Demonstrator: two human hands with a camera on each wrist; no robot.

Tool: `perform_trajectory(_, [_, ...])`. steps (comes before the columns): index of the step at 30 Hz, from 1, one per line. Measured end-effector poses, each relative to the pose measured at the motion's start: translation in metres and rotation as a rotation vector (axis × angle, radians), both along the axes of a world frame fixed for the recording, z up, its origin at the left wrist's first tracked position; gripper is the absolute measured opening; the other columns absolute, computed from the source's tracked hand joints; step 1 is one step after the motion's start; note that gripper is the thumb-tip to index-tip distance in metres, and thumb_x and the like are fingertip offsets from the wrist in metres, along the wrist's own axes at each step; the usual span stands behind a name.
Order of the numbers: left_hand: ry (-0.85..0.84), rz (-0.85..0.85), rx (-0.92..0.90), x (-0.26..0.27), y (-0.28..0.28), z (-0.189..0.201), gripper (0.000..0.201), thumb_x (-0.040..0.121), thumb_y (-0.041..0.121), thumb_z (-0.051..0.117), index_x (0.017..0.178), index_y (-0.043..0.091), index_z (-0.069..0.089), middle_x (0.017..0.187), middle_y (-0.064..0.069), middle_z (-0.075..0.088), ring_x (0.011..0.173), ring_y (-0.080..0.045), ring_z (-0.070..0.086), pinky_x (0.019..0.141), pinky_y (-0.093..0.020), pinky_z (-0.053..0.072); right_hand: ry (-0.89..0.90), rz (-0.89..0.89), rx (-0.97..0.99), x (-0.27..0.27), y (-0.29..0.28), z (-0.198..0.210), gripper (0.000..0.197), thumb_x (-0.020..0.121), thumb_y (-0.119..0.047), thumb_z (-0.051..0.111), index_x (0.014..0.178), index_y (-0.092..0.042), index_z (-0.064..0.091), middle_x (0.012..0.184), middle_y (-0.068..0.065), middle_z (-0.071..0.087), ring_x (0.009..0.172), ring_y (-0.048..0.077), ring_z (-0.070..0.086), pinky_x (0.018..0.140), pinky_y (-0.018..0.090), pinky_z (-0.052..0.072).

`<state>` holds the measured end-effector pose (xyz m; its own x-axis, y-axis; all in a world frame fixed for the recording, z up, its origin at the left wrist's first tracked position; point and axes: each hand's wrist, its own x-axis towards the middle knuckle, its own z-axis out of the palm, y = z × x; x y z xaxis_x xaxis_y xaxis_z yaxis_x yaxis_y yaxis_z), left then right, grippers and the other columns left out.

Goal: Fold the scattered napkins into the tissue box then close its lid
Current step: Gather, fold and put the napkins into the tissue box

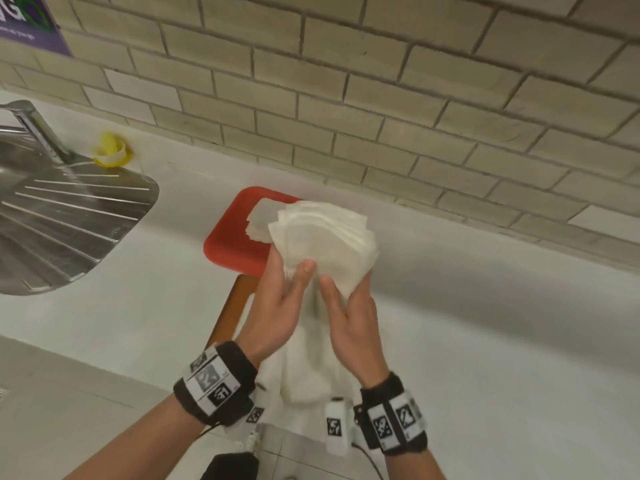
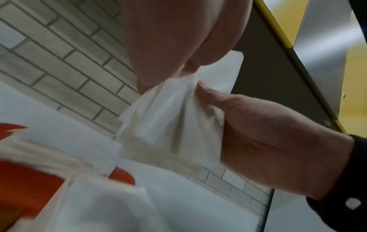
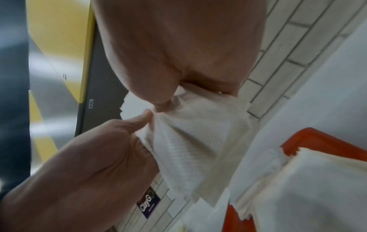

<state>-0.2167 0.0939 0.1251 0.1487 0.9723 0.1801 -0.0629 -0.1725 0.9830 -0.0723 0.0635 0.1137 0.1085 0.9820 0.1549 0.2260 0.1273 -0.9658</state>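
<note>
Both hands grip one fanned stack of napkins above the counter. The left hand pinches its lower edge with thumb on top and fingers behind; the right hand pinches the same edge just beside it (thumbs nearly touching). Beyond the fingertips lies a red lid or box with a few napkins on it. Below the wrists more white napkins lie blurred. A steel sink drainer sits far to the left hand's side.

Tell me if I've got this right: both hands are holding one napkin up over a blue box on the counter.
Not quite: the box is red, not blue, as the head view shows. The left hand and right hand do hold one napkin up over it on the counter.
</note>
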Motion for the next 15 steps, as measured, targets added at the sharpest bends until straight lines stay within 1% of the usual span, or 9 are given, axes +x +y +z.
perform_trajectory(2, [0.008, -0.002, -0.037, 0.002, -0.021, -0.018, 0.058, 0.111, 0.022, 0.056, 0.162, 0.022, 0.031, 0.151, 0.006, 0.060, 0.140, -0.014, 0.058, 0.113, -0.037, 0.052, 0.025, -0.039, -0.046, 0.002, -0.020, -0.015, 0.054, 0.109, -0.046, 0.061, 0.152, -0.057, 0.031, 0.137, -0.026, 0.067, 0.124, -0.001, 0.067, 0.102, 0.025, 0.057])
perform_trajectory(3, [0.035, 0.004, -0.061, 0.003, -0.029, -0.029, 0.061, 0.109, 0.023, 0.059, 0.163, 0.023, 0.029, 0.152, 0.007, 0.058, 0.141, -0.013, 0.057, 0.116, -0.038, 0.050, 0.022, -0.053, -0.080, 0.003, -0.028, -0.026, 0.055, 0.107, -0.050, 0.063, 0.149, -0.061, 0.031, 0.137, -0.025, 0.068, 0.123, 0.000, 0.068, 0.101, 0.029, 0.059])
perform_trajectory(5, [0.080, 0.006, -0.140, 0.005, -0.042, -0.048, 0.063, 0.106, 0.029, 0.062, 0.162, 0.024, 0.031, 0.151, 0.011, 0.059, 0.141, -0.007, 0.056, 0.119, -0.039, 0.048, -0.011, -0.070, -0.160, 0.004, -0.039, -0.049, 0.059, 0.101, -0.059, 0.068, 0.146, -0.064, 0.031, 0.139, -0.020, 0.068, 0.125, 0.003, 0.067, 0.105, 0.040, 0.059])
perform_trajectory(7, [0.113, 0.017, -0.173, 0.010, -0.052, -0.057, 0.058, 0.107, 0.032, 0.062, 0.159, 0.022, 0.039, 0.146, 0.012, 0.063, 0.137, -0.005, 0.059, 0.117, -0.040, 0.049, -0.028, -0.072, -0.187, 0.000, -0.048, -0.063, 0.064, 0.098, -0.062, 0.071, 0.149, -0.060, 0.032, 0.144, -0.017, 0.065, 0.130, 0.006, 0.065, 0.109, 0.048, 0.056])
perform_trajectory(8, [0.114, 0.030, -0.161, 0.013, -0.054, -0.059, 0.053, 0.108, 0.031, 0.061, 0.157, 0.020, 0.042, 0.144, 0.010, 0.065, 0.135, -0.006, 0.061, 0.115, -0.040, 0.050, -0.019, -0.079, -0.185, -0.002, -0.051, -0.065, 0.066, 0.098, -0.062, 0.071, 0.151, -0.055, 0.033, 0.145, -0.016, 0.064, 0.132, 0.008, 0.064, 0.110, 0.048, 0.055])
perform_trajectory(10, [0.090, 0.055, -0.144, 0.016, -0.057, -0.052, 0.047, 0.110, 0.030, 0.056, 0.155, 0.018, 0.045, 0.140, 0.009, 0.067, 0.133, -0.008, 0.063, 0.112, -0.035, 0.053, 0.021, -0.113, -0.174, -0.004, -0.053, -0.060, 0.065, 0.100, -0.061, 0.070, 0.153, -0.047, 0.033, 0.143, -0.016, 0.066, 0.130, 0.005, 0.066, 0.110, 0.042, 0.056])
perform_trajectory(12, [0.077, 0.073, -0.109, 0.015, -0.056, -0.039, 0.044, 0.112, 0.031, 0.051, 0.155, 0.020, 0.044, 0.140, 0.013, 0.066, 0.132, -0.005, 0.062, 0.107, -0.026, 0.054, 0.057, -0.125, -0.138, 0.000, -0.053, -0.050, 0.062, 0.104, -0.050, 0.069, 0.151, -0.041, 0.030, 0.138, -0.016, 0.069, 0.121, 0.002, 0.069, 0.101, 0.033, 0.059])
perform_trajectory(14, [0.120, 0.097, -0.113, 0.012, -0.053, -0.035, 0.039, 0.114, 0.033, 0.049, 0.151, 0.023, 0.043, 0.132, 0.020, 0.066, 0.126, -0.004, 0.064, 0.098, -0.023, 0.056, 0.027, -0.140, -0.122, 0.004, -0.056, -0.046, 0.061, 0.106, -0.044, 0.067, 0.148, -0.044, 0.024, 0.132, -0.014, 0.070, 0.110, 0.004, 0.073, 0.089, 0.028, 0.062])
perform_trajectory(15, [0.174, 0.117, -0.146, 0.011, -0.050, -0.041, 0.037, 0.114, 0.032, 0.050, 0.148, 0.022, 0.042, 0.127, 0.020, 0.066, 0.123, -0.007, 0.065, 0.093, -0.024, 0.056, -0.015, -0.166, -0.141, 0.005, -0.058, -0.050, 0.061, 0.107, -0.043, 0.066, 0.149, -0.047, 0.021, 0.127, -0.010, 0.071, 0.104, 0.006, 0.074, 0.085, 0.028, 0.062])
